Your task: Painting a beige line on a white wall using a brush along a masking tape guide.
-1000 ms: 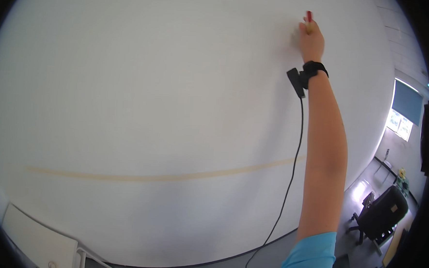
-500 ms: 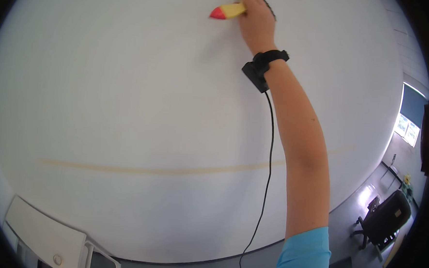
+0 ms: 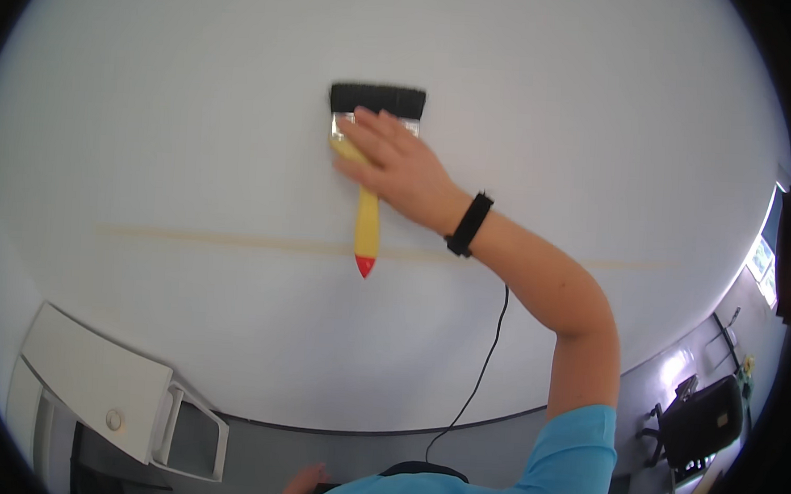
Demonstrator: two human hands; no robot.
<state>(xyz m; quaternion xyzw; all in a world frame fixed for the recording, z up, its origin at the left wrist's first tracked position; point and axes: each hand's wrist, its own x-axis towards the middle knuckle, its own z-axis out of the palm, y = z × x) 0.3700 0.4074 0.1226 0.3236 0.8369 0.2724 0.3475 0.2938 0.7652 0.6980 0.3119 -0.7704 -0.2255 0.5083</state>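
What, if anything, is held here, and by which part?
A wide, black-bristled, yellow-handled paintbrush: the right grip has it where metal ferrule meets handle. For the left grip it cannot be told.

To the left of my left hand (image 3: 310,478), and well below my right hand (image 3: 404,171), I see a white tabletop (image 3: 94,365) with a small pale ring (image 3: 114,419) lying on it, toward the edge nearer me. Grey floor (image 3: 255,445) runs below my right hand and shows again far to its right, where a black wheeled chair (image 3: 697,424) stands on it, well apart from both my hands.
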